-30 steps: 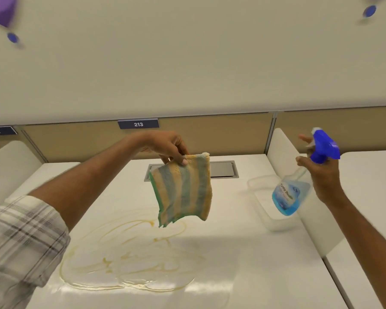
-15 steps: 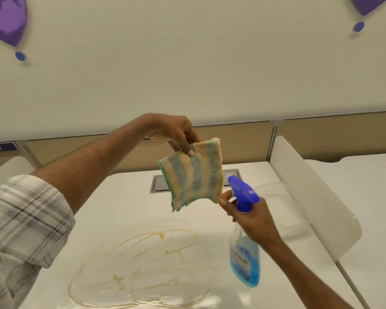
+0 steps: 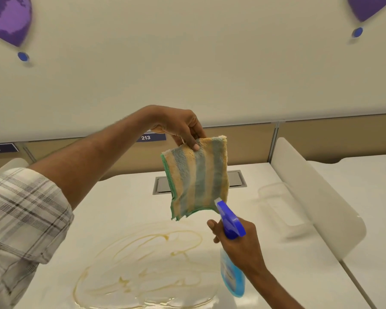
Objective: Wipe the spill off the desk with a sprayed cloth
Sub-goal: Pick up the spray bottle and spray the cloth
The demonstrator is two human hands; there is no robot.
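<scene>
My left hand [image 3: 181, 128] pinches the top edge of a striped yellow, grey and green cloth [image 3: 198, 177], which hangs in the air above the white desk [image 3: 112, 210]. My right hand [image 3: 239, 244] grips a spray bottle [image 3: 231, 221] with a blue trigger head and blue liquid. Its nozzle points up at the cloth's lower right corner, almost touching it. A wide yellowish swirled spill [image 3: 147, 270] lies on the desk under both hands.
A clear plastic container [image 3: 279, 201] sits on the desk at the right, beside a white divider panel [image 3: 316, 197]. A grey cable hatch [image 3: 163, 186] is set in the desk behind the cloth. Tan partitions with number plates 212 and 213 run along the back.
My right hand has brought the spray bottle from the far right in to just under the cloth. My left hand has lifted the cloth a little higher.
</scene>
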